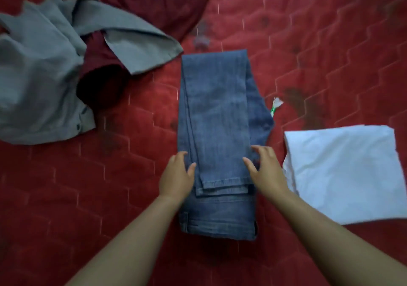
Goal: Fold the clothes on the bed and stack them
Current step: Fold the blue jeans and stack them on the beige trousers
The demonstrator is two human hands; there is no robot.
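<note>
Two open grips, fingers loose and spread: left grip (pixel 176 175) touches the left edge of the jeans (pixel 215 114), right grip (pixel 267 171) the right edge, hems between them. Jeans lie straight ahead on the bed (pixel 319 54), long axis running away from me, so I'd guess far end folds toward me. White cloth (pixel 343 171) sits nearer my right.
</note>
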